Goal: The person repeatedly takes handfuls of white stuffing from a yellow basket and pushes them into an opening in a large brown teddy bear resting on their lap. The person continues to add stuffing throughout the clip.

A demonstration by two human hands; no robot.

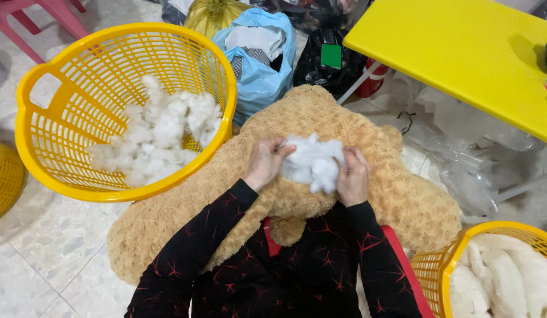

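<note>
Hands together: left hand (265, 162) and right hand (353, 176) fingers clamped on white fluffy stuffing clump (313, 162), held over tan plush teddy bear (320, 176) on lap. Risk: loose tufts may tear off, drop to floor beside yellow plastic basket (61, 94).

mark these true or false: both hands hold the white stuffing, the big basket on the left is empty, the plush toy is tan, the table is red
1. Both hands, left hand and right hand, hold the white stuffing: true.
2. The large yellow basket is empty: false, it holds loose white stuffing.
3. The plush toy is tan: true.
4. The table is red: false, it is yellow.
</note>
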